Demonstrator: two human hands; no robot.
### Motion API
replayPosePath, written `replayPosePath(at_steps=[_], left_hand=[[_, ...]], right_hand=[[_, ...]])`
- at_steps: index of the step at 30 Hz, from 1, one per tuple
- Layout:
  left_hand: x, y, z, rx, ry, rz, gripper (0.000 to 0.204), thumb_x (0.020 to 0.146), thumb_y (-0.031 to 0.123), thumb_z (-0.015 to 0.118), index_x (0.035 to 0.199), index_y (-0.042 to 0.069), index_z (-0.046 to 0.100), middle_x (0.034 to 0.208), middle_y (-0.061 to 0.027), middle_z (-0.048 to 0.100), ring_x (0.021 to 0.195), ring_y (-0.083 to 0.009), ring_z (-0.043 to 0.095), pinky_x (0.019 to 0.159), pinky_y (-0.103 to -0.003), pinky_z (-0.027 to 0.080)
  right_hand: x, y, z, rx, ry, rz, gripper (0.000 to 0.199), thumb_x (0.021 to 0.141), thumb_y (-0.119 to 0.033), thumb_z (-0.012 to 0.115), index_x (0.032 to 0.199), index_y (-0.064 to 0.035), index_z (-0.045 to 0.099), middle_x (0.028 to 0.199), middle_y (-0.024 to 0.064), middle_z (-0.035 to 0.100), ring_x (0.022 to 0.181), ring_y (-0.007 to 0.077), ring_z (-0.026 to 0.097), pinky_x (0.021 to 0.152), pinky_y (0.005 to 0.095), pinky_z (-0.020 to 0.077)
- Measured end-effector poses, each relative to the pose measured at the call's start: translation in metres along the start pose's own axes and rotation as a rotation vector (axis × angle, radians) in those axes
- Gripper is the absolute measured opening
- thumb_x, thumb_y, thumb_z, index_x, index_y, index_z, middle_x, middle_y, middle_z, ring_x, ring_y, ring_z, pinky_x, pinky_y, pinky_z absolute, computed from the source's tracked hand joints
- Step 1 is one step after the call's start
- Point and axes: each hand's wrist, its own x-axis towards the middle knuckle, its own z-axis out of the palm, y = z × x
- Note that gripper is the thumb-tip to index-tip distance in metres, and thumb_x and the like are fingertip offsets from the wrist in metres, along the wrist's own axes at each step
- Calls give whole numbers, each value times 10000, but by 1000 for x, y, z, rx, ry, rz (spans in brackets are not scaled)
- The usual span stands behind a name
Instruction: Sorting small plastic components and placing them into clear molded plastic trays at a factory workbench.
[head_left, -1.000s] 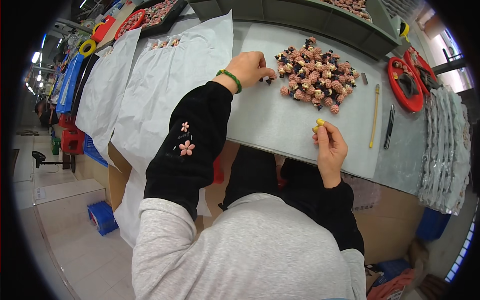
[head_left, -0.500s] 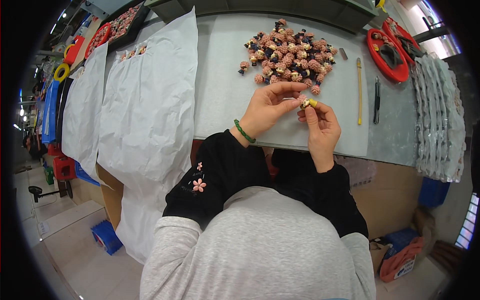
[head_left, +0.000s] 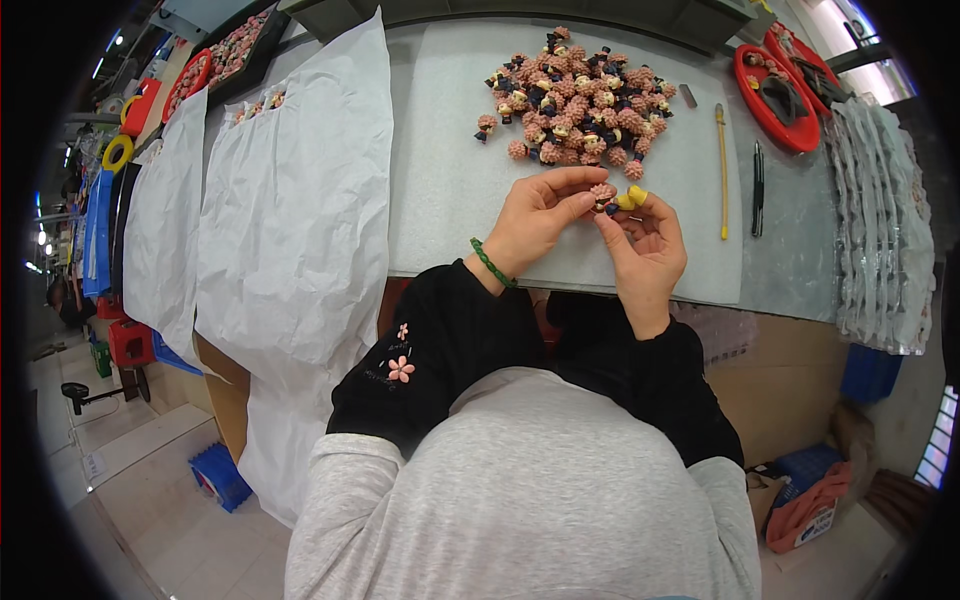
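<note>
At far left, a dark tray (head_left: 258, 52) of small pink pieces sits beside a red tray (head_left: 203, 72) with similar contents. White sheets (head_left: 300, 210) hang over the near edge, and a blue crate (head_left: 220, 477) stands on the floor below. On the tabletop (head_left: 785, 275), a pale mat (head_left: 440, 190) carries the work. Left hand (head_left: 535, 215), green bracelet (head_left: 492, 263) at the wrist: grip pinched, thumb and index finger on the pink head of one figurine (head_left: 601, 192). This figurine is held just above the mat, on the near side of a heap of like figurines (head_left: 575, 100) with pink heads and dark lower parts. Behind the heap is a grey bin (head_left: 520, 14). Right hand (head_left: 648, 258), yellow covers (head_left: 636, 195) on its fingertips: grip partly curled, thumb and covered fingers at the held figurine's dark lower part; cannot tell whether they clasp it or only touch. Right of the heap: a small grey block (head_left: 688, 96), a slim yellow stick (head_left: 722, 172) and a black pen (head_left: 758, 190), the latter two roughly parallel. Farther right, a red dish (head_left: 799, 137) holds a few pieces, near stacked clear plastic trays (head_left: 880, 235).
</note>
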Motion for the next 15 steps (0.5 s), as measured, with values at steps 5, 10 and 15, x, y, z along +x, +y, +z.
replayPosePath(at_steps=[5,10,15], left_hand=[[1,0,-1,-34,-17,10,322,842,41,487,1155,-25,453,1048,-119,559,945,-164,546,827,-273,438],[-4,7,-5,-229,41,-126,314,870,72,430,1168,-24,432,1030,-120,551,903,-186,558,756,-274,473],[-5,8,-3,-286,50,-156,305,893,118,365,1152,-22,444,954,-97,548,815,-172,554,640,-250,469]], right_hand=[[1,-2,-2,-14,-24,-43,393,696,54,638,1049,50,464,915,88,534,784,126,543,683,216,449],[14,-8,-4,-165,41,-8,349,753,2,605,1067,39,456,932,69,528,820,109,525,681,221,444],[51,-17,-9,-915,57,-95,393,727,-69,653,1054,51,469,899,73,539,681,76,492,558,215,445]])
